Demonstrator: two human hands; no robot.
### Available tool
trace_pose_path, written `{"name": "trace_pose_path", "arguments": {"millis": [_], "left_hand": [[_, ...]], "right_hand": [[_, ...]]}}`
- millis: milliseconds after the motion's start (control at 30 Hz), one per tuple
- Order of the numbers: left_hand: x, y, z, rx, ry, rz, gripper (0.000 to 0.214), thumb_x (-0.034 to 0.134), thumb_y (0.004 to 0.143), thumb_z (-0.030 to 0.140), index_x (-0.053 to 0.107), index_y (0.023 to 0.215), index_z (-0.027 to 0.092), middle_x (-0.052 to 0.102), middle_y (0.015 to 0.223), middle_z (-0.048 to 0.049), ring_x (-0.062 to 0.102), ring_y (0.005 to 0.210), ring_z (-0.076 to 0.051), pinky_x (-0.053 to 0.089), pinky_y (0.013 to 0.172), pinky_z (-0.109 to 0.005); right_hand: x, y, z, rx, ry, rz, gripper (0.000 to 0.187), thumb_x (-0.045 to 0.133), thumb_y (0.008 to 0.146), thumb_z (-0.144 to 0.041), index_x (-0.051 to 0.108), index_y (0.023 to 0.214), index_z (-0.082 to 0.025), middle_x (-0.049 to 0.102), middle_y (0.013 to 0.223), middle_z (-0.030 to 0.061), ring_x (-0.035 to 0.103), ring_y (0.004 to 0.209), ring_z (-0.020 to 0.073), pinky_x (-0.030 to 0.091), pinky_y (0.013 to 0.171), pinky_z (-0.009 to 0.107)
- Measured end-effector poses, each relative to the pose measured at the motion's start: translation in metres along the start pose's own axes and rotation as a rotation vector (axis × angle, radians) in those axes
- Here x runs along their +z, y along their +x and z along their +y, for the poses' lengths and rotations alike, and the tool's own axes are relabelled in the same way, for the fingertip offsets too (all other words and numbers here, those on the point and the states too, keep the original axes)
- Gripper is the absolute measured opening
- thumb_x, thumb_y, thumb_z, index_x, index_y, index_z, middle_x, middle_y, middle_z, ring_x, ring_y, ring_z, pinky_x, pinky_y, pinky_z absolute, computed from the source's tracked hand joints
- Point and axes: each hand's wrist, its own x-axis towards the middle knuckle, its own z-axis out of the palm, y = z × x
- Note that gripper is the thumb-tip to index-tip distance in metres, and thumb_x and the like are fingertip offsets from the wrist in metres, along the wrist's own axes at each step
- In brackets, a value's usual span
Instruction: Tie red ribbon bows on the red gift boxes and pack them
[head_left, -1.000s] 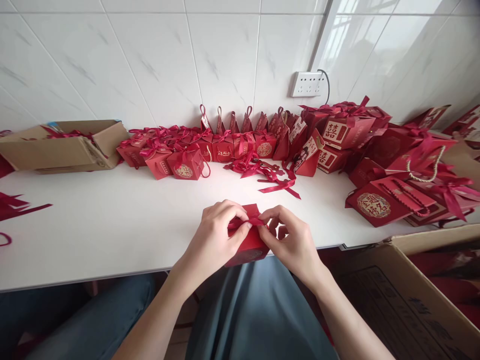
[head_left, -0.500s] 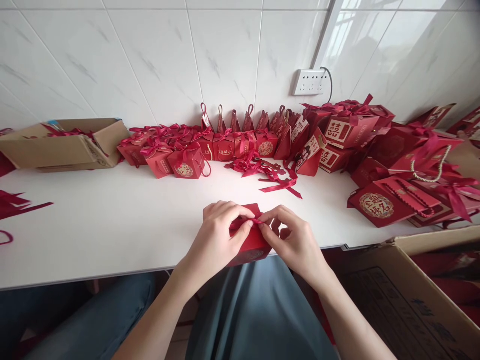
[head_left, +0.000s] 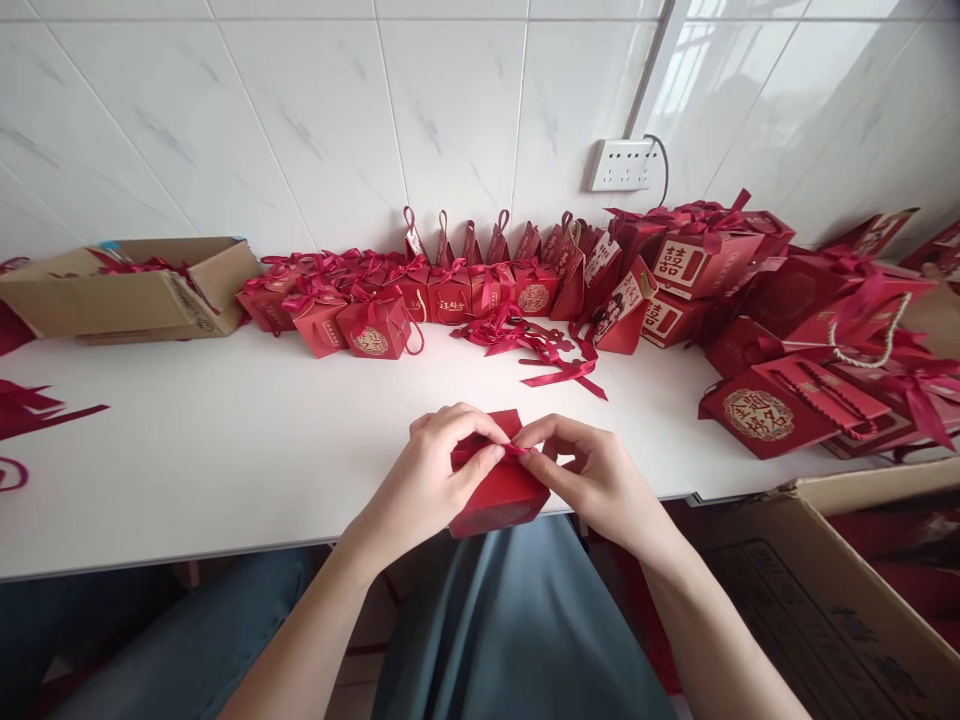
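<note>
Head view: your left hand (head_left: 435,465) and right hand (head_left: 600,475) each pinch a red ribbon (head_left: 515,449) between thumb and forefinger, on top of a red box (head_left: 501,492) at the near edge of the white table (head_left: 225,450). Loose ribbons (head_left: 504,331) lie farther back; an open cardboard carton (head_left: 142,306) stands far left.

Softly folded blue-grey garment (head_left: 517,630)

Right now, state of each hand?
Left hand: closed, fingers pinching the red ribbon over the red box.
Right hand: closed, fingers pinching the same ribbon from the other side.
</note>
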Motion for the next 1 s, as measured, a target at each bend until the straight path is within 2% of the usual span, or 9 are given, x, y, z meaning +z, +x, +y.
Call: {"name": "trace_pose_path", "arguments": {"millis": [167, 300, 367, 433, 567, 667, 767, 867, 1000], "left_hand": [[0.0, 0.001, -0.003, -0.037, -0.058, -0.018, 0.012, 0.049, 0.088, 0.023, 0.06, 0.095, 0.024, 0.066, 0.095, -0.0006, 0.061, 0.093, -0.016, 0.045, 0.089, -0.031], [-0.002, 0.001, -0.004, -0.061, -0.178, -0.073, 0.017, 0.045, 0.089, 0.023, 0.06, 0.098, 0.024, 0.067, 0.1, -0.0033, 0.061, 0.097, -0.018, 0.048, 0.084, -0.031], [-0.002, 0.001, -0.004, -0.075, -0.199, -0.102, 0.018, 0.045, 0.089, 0.024, 0.061, 0.096, 0.024, 0.067, 0.1, -0.0031, 0.06, 0.1, -0.02, 0.049, 0.083, -0.031], [-0.002, 0.001, -0.004, -0.082, -0.175, -0.099, 0.016, 0.046, 0.088, 0.026, 0.062, 0.094, 0.025, 0.066, 0.099, -0.0023, 0.059, 0.102, -0.02, 0.049, 0.083, -0.031], [-0.001, -0.002, -0.005, -0.031, -0.149, -0.009, 0.015, 0.049, 0.087, 0.024, 0.061, 0.095, 0.024, 0.065, 0.102, -0.0026, 0.059, 0.099, -0.019, 0.047, 0.085, -0.03], [-0.004, -0.01, -0.008, -0.012, -0.098, 0.184, 0.015, 0.048, 0.087, 0.024, 0.059, 0.098, 0.023, 0.061, 0.108, -0.0038, 0.058, 0.1, -0.018, 0.047, 0.085, -0.029], [-0.007, -0.021, -0.013, -0.089, 0.033, 0.367, 0.014, 0.048, 0.087, 0.028, 0.058, 0.095, 0.022, 0.06, 0.1, -0.0032, 0.057, 0.096, -0.018, 0.045, 0.085, -0.03], [-0.007, -0.031, -0.014, -0.186, 0.113, 0.358, 0.014, 0.049, 0.086, 0.033, 0.056, 0.086, 0.021, 0.059, 0.088, -0.002, 0.057, 0.086, -0.017, 0.044, 0.08, -0.031], [0.0, -0.037, -0.009, -0.206, 0.089, 0.269, 0.019, 0.048, 0.086, 0.037, 0.055, 0.078, 0.021, 0.056, 0.079, -0.0006, 0.053, 0.077, -0.016, 0.043, 0.074, -0.028]], "right_hand": [[-0.004, 0.005, 0.002, 0.136, 0.355, -0.109, 0.022, 0.067, 0.078, -0.033, 0.053, 0.089, -0.02, 0.064, 0.08, -0.0025, 0.04, 0.033, 0.0009, 0.024, 0.029, 0.016], [-0.007, 0.01, 0.004, 0.195, 0.525, -0.289, 0.024, 0.063, 0.082, -0.034, 0.051, 0.097, -0.021, 0.062, 0.073, -0.0042, 0.031, 0.027, -0.0007, 0.015, 0.026, 0.015], [-0.006, 0.013, 0.005, 0.21, 0.538, -0.319, 0.021, 0.059, 0.084, -0.036, 0.051, 0.096, -0.02, 0.057, 0.062, -0.0069, 0.025, 0.026, -0.0007, 0.012, 0.027, 0.015], [-0.004, 0.014, 0.007, 0.198, 0.497, -0.279, 0.021, 0.056, 0.086, -0.039, 0.053, 0.092, -0.019, 0.051, 0.056, -0.0084, 0.025, 0.029, 0.0003, 0.015, 0.029, 0.015], [0.001, 0.012, 0.009, 0.084, 0.3, -0.14, 0.022, 0.056, 0.087, -0.039, 0.057, 0.088, -0.017, 0.055, 0.061, -0.0039, 0.043, 0.045, 0.0049, 0.03, 0.04, 0.016], [0.002, 0.008, 0.009, 0.067, 0.24, -0.086, 0.024, 0.053, 0.088, -0.042, 0.056, 0.089, -0.018, 0.055, 0.058, -0.0041, 0.04, 0.043, 0.0055, 0.029, 0.038, 0.017], [0.001, 0.003, 0.009, 0.077, 0.239, -0.005, 0.027, 0.053, 0.087, -0.045, 0.057, 0.089, -0.018, 0.048, 0.054, -0.0061, 0.036, 0.04, 0.0054, 0.029, 0.037, 0.018], [0.002, 0.001, 0.009, 0.059, 0.227, 0.066, 0.026, 0.056, 0.085, -0.044, 0.057, 0.091, -0.019, 0.047, 0.057, -0.0055, 0.039, 0.044, 0.0059, 0.029, 0.039, 0.018], [0.006, 0.005, 0.011, 0.058, 0.282, 0.014, 0.027, 0.058, 0.085, -0.044, 0.056, 0.091, -0.018, 0.047, 0.055, -0.0056, 0.038, 0.044, 0.0062, 0.025, 0.038, 0.018]]}}
